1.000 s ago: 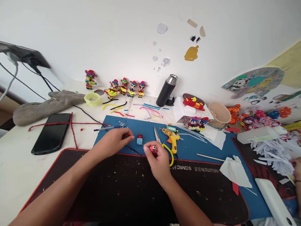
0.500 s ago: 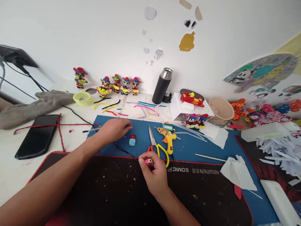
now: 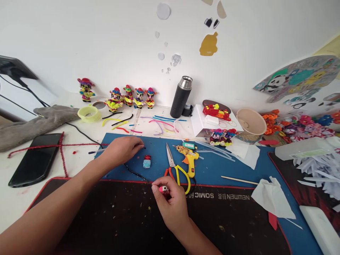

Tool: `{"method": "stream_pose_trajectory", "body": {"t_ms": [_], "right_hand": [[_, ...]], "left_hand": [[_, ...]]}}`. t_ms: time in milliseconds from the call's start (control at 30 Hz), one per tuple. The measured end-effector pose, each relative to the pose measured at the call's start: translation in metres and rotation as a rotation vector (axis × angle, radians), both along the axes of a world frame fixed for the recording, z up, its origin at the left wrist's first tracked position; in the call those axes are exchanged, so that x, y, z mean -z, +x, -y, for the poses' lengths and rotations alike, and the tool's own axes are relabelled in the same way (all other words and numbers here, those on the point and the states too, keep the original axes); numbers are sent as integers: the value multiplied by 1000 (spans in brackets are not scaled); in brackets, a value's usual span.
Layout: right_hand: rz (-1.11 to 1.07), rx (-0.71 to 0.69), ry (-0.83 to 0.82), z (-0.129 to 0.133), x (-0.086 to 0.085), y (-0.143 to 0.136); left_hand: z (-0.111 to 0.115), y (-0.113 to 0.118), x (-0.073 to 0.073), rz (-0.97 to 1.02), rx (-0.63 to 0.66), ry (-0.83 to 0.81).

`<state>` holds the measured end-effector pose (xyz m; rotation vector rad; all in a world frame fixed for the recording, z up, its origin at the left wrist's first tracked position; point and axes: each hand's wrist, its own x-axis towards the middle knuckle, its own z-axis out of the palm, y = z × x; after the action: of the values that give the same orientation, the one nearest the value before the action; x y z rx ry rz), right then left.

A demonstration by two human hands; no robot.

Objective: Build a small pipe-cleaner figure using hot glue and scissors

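My right hand (image 3: 172, 203), above the dark desk mat, is closed round a small pink and white piece (image 3: 164, 189) with a dark dot on it; fingers hide part of it. Over the blue mat, my left hand (image 3: 126, 150) has its fingertips pinched together. A tiny dark speck (image 3: 145, 147) shows at those fingertips, too small to name. Between the hands lies a little red and light-blue block (image 3: 147, 161). Scissors (image 3: 171, 159) with yellow and red handles lie beyond my right hand, beside a yellow glue gun (image 3: 190, 161). A black cord (image 3: 135, 173) runs between my two hands.
Several small figures (image 3: 114, 101) stand along the wall. A black thermos (image 3: 182, 97) stands by a white box (image 3: 200, 122). Pipe cleaner pieces (image 3: 159, 124) lie behind the blue mat. A phone (image 3: 34, 159) is at left; a wooden stick (image 3: 239, 180) and tissue (image 3: 272, 198) are at right.
My view has shifted slightly. The pink and white piece is turned a little in my right hand, showing its dark dot more. My left hand stays pinched over the blue mat.
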<state>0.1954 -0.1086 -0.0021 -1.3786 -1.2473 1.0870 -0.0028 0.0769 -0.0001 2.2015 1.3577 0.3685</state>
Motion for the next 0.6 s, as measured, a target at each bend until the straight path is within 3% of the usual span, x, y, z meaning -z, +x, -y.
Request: {"method": "stream_pose_trajectory", "body": {"t_ms": [333,600], "right_hand": [[8,-5,-9,2,0,-2],[-1,-13,-9,1,-2,-2]], "left_hand": [[4,4,1,-72,29,28],[2,8,-6,-319,133,57]]}}
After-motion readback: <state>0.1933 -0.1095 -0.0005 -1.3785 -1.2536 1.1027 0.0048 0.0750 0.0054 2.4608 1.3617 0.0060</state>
